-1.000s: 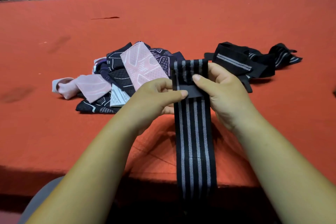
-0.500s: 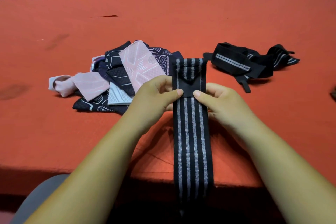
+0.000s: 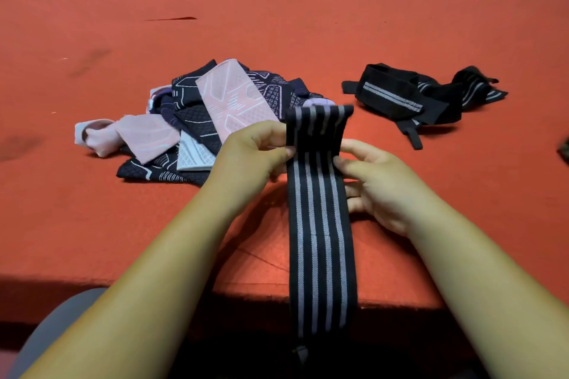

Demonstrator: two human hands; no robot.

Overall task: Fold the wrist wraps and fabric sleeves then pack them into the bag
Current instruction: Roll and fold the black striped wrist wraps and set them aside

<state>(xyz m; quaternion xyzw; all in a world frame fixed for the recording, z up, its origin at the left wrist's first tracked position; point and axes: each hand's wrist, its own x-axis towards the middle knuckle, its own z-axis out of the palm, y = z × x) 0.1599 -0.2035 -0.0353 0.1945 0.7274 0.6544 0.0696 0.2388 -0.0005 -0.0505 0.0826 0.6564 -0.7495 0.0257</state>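
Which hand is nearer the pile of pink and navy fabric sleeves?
Left. The left hand pinches the striped wrist wrap at the near edge of the sleeve pile; the right hand pinches the wrap's other side, farther off.

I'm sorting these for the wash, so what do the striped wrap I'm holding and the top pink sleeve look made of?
The striped wrap: likely woven elastic webbing, matte black with grey stripes; a fine weave grain shows and it hangs limp. The pink sleeve: seemingly thin stretch knit, matte, with a pale pattern knitted in; it lies soft and flat. Fibres cannot be told.
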